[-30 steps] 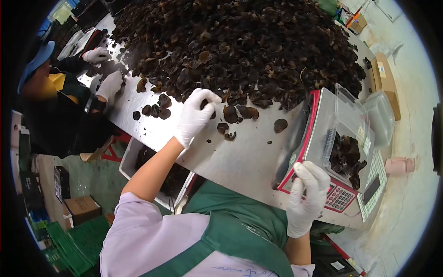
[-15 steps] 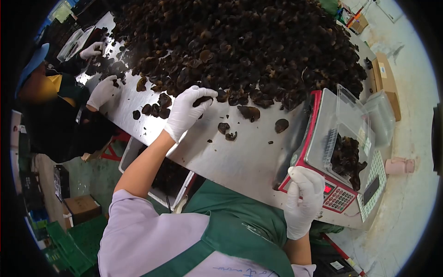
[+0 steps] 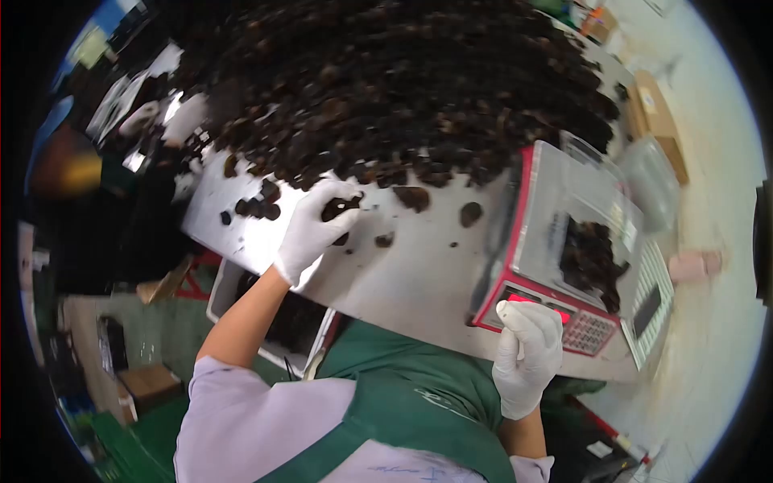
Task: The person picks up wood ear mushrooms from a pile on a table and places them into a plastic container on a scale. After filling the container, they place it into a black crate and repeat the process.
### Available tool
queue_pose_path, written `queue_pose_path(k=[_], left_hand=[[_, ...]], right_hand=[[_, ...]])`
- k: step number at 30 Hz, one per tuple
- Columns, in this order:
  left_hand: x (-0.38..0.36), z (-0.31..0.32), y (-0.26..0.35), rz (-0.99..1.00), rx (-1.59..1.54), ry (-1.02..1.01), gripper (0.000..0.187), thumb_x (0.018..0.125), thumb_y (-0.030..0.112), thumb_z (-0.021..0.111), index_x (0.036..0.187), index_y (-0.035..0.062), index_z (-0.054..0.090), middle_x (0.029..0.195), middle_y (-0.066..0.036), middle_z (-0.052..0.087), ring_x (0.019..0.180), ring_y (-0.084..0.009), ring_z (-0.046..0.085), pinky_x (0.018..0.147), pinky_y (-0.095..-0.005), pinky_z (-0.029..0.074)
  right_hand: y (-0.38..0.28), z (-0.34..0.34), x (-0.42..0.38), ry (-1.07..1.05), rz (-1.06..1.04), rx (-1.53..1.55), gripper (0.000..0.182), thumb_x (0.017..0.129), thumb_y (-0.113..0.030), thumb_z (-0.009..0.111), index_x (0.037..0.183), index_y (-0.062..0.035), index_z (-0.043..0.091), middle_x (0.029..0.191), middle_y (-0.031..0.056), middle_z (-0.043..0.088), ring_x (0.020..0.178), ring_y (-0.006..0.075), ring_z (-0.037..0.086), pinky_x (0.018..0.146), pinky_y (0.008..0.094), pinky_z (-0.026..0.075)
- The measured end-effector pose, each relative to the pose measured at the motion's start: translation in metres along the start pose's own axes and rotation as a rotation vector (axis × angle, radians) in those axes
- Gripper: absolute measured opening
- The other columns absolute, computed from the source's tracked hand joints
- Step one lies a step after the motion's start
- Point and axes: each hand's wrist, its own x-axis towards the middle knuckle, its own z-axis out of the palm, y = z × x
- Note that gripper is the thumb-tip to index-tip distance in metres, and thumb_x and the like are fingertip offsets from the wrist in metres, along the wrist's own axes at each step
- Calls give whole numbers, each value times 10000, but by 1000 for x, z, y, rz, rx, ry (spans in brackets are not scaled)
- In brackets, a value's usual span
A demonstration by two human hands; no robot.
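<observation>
My left hand (image 3: 310, 229), in a white glove, is closed around dark wood ear mushroom pieces (image 3: 338, 211) at the near edge of a big heap (image 3: 386, 97). Just right of it, a small curled piece (image 3: 384, 240) lies on the metal table (image 3: 419, 282). Farther right are two larger loose pieces. My right hand (image 3: 527, 354), gloved too, is held in front of the red-and-white scale (image 3: 515, 233), fingers curled together with nothing visible in them. On the scale's pan stands a clear plastic box (image 3: 555, 205) holding wood ear (image 3: 594, 262).
Across the table at left, a co-worker's gloved hands (image 3: 185, 119) are at the heap, blurred. Below the table edge sits a white bin (image 3: 322, 342) with dark contents. Clear lids (image 3: 651, 181), a cardboard box (image 3: 656, 121) and a pink cup (image 3: 694, 266) stand right of the scale.
My left hand has come nearer to me and gathered up one of the two small loose pieces. My right hand stays by the scale. The view has shifted and blurred slightly.
</observation>
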Motion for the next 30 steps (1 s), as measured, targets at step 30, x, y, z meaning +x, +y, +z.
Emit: queue_pose_path(k=[30], left_hand=[[90, 90, -4, 341, 590, 88, 554, 790, 222, 804, 1311, 167, 625, 1281, -158, 603, 1128, -363, 585, 950, -462, 492]], right_hand=[[58, -57, -26, 292, 190, -234, 284, 899, 16, 567, 1150, -40, 687, 1184, 109, 628, 1169, 308, 559, 1027, 437, 422]])
